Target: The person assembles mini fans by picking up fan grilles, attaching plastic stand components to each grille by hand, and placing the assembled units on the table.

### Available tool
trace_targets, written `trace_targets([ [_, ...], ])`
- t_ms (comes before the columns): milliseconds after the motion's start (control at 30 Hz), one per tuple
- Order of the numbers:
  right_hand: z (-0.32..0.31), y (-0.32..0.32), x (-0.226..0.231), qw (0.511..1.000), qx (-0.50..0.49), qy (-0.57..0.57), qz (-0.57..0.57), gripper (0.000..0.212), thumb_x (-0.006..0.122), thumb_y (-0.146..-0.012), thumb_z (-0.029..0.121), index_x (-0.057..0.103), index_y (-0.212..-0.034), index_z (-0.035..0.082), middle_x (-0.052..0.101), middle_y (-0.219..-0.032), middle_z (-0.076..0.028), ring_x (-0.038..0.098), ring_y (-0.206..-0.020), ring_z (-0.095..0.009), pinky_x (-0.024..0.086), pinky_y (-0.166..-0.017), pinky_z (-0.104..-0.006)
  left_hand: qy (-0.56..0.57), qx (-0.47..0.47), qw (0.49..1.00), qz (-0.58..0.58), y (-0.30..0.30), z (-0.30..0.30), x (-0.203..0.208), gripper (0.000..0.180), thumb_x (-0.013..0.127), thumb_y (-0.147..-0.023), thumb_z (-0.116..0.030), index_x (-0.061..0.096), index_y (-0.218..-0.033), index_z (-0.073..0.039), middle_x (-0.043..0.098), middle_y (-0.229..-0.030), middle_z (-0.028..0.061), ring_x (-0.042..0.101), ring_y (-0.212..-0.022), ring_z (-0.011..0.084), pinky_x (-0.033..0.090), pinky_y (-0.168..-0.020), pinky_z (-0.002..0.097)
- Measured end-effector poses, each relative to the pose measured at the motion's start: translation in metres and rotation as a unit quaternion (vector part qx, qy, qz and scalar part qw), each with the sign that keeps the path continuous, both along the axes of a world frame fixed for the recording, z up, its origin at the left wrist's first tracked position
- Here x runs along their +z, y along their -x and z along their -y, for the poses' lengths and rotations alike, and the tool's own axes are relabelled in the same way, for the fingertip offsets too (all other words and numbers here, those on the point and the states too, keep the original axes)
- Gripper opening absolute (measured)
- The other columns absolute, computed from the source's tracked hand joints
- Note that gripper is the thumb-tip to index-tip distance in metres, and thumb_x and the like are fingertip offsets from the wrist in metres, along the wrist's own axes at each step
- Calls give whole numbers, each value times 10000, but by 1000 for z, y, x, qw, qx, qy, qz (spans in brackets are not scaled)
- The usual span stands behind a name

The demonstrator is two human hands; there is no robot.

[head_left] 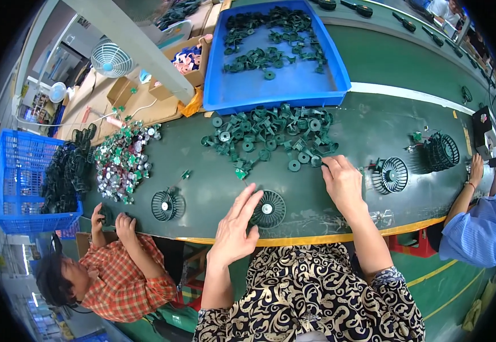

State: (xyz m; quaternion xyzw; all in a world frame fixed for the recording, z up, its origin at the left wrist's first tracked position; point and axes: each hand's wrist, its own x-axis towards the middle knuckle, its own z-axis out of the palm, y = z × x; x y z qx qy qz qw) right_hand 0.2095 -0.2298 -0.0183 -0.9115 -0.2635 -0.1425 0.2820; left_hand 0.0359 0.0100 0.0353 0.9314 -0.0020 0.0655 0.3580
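My left hand [233,228] is open, its fingers stretched out along the left side of a dark green fan wheel with radial fins [267,209] lying on the table. A small green circuit board [240,173] on a thin lead lies beyond my fingertips. My right hand [343,181] reaches to the right edge of a heap of dark green plastic parts with round discs [270,137]. Its fingertips are pinched on one dark green plastic part [316,161], mostly covered by the fingers.
Behind the heap stands a blue tray [276,101] with similar parts. Finned wheels lie left [165,206] and right [390,175]. Further left are a pile of small motors [123,165] and a blue basket [34,222]. Co-workers sit left [119,273] and right [476,228].
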Motion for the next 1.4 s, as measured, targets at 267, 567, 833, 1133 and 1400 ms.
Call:
trace_targets([
  [267,-6,0,10,996,22,-82,28,268,789,-841,69,695,-1089,32,689,-1054,-129,702,-765,-334,574,-671,-435,-15,-44,993,-109,-12,-12,15,861,572,-721,70,430,-1543,-143,453,-1586,117,673,-791,337,550,-687,388],
  [567,-21,-7,-13,999,37,-26,23,396,846,-820,182,669,-1144,38,654,-1090,-89,692,-736,-312,559,-638,-441,-44,-12,990,-131,-13,-13,5,803,567,-759,50,407,-1529,-107,496,-1484,228,628,-1155,469,542,-943,525],
  [833,-20,-5,-14,992,50,-109,-36,260,798,-828,50,691,-1064,36,665,-947,-99,667,-693,-281,528,-577,-402,-105,119,986,-49,-5,-2,-18,465,713,-829,-50,623,-1285,-57,687,-1041,147,661,-899,379,535,-788,470],
  [1133,19,21,-1,993,78,-57,70,234,728,-805,-71,705,-1018,23,646,-1007,-120,667,-774,-289,552,-653,-402,-91,135,986,-36,5,-1,-13,177,728,-876,-99,747,-1031,-15,706,-877,150,666,-858,364,531,-760,442],
  [1400,30,37,4,994,70,-39,-76,281,787,-817,5,691,-1081,1,612,-1071,-155,667,-883,-345,555,-735,-430,65,124,987,-75,23,-2,-29,160,735,-911,-69,756,-1029,36,738,-871,148,707,-723,219,538,-674,324],
])
